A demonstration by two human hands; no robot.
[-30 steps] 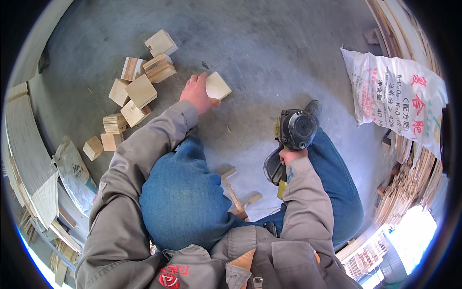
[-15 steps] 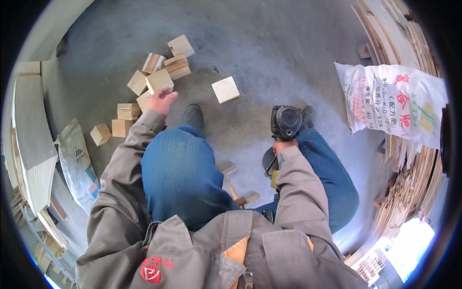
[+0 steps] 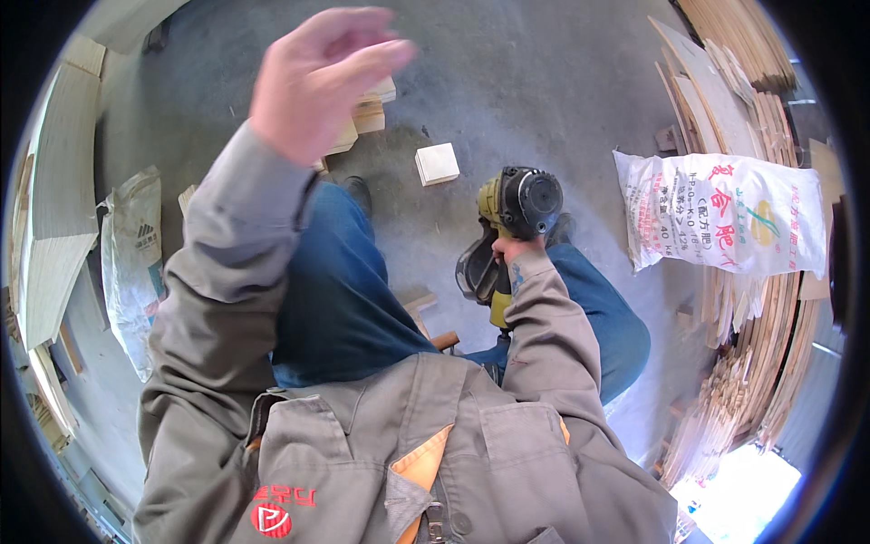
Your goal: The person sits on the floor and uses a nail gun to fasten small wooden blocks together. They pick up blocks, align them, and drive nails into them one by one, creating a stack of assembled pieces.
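My left hand (image 3: pixel 313 86) is raised high above the floor, slightly blurred, with its fingers and thumb apart and nothing seen between them. Beneath it a heap of light wooden blocks (image 3: pixel 369 116) is mostly hidden by that hand and forearm. One separate square wooden block (image 3: pixel 438 164) lies on the concrete, right of the heap. My right hand (image 3: pixel 518 248) is wrapped round the handle of a yellow and black coil nail gun (image 3: pixel 491 198). The nail gun is upheld in front of my right knee, its round black cap facing up.
A white printed sack (image 3: pixel 725 213) lies over stacked wood strips (image 3: pixel 770 354) on the right. Pale boards (image 3: pixel 59 199) stand at the left, beside another whitish sack (image 3: pixel 132 245). Wood scraps (image 3: pixel 419 304) lie on the floor between my legs.
My left hand has risen from the block heap toward the camera and now covers much of it. My right hand has lifted and tilted the nail gun slightly, moving it leftward.
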